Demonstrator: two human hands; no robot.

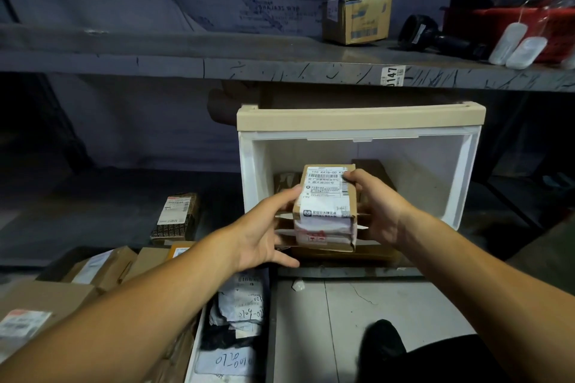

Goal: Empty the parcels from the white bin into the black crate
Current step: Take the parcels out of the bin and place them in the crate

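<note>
Parcel storeroom, numbered metal shelf, labelled parcels

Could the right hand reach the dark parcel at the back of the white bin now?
Probably not: the right hand and left hand both grip the cardboard parcel, blocking the white bin opening.

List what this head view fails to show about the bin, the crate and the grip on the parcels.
- White bin interior: the held stack of parcels and both hands hide most of the floor, so the number left is unknown.
- Black crate: cut off by the bottom edge and crossed by the left forearm.
- Left hand and right hand: fingertips behind the stack.
- Lower labels: too blurred to read.
</note>
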